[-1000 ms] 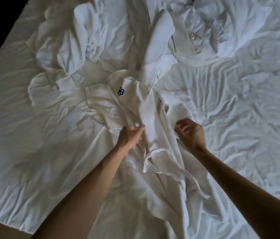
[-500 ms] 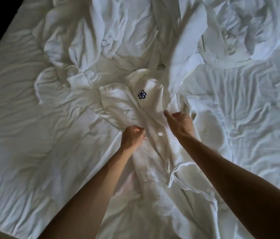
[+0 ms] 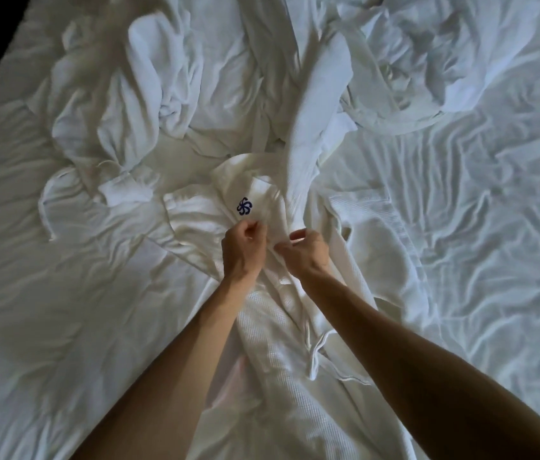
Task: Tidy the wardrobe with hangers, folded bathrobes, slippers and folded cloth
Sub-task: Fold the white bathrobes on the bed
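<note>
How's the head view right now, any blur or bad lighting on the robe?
Head view: dim, uneven light, bluish on the bedsheet at right, shadowed lower left; motion blur on the crumpled cloth at the top; the bathrobe logo is sharp; both forearms are dark; wide-angle bend at the edges.

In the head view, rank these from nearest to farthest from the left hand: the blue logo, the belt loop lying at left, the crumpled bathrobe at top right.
1. Blue logo: just above the left hand, on the bathrobe it grips.
2. Belt loop: far to the left, on the sheet.
3. Crumpled bathrobe: top right, farthest.
</note>
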### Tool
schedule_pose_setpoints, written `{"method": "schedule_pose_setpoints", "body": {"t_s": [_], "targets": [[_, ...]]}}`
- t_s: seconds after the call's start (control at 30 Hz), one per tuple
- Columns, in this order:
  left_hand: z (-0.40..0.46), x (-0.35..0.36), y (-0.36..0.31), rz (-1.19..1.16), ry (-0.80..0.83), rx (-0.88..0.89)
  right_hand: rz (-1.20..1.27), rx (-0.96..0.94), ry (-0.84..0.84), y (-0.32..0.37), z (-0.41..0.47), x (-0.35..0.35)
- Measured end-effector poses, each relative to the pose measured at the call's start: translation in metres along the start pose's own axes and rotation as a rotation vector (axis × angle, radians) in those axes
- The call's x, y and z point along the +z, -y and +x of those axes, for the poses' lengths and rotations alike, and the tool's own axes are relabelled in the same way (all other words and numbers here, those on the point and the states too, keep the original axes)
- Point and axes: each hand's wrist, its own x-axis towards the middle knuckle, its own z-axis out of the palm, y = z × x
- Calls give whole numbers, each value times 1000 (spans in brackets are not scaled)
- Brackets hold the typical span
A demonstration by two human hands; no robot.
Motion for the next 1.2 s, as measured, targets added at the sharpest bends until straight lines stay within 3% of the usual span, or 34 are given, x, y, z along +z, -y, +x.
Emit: {"method": "schedule_pose_setpoints", "body": {"t_s": [0.2, 0.33, 0.43, 0.57, 0.77, 0.87, 1.07, 1.2], "targets": [[16, 35, -36, 237, -82, 235, -31, 25, 178, -29, -14, -24], [11, 60, -37, 681, 5, 373, -136, -114, 224, -68, -34, -50], [5, 65, -31, 974, 53, 379, -213, -140, 212, -97, -49, -75], [-6, 45, -14, 815, 150, 197, -225, -187, 204, -113, -61, -103], [-25, 11, -5, 556, 215, 145, -232, -219, 275, -104, -74, -97], [-33, -4, 11, 613, 288, 63, -231, -237, 277, -102, -79, -87], [-46, -33, 35, 603, 202, -108, -256, -258, 154, -105, -87, -62], [-58, -60, 59, 619, 181, -169, -274, -291, 210, -114, -100, -39]]}}
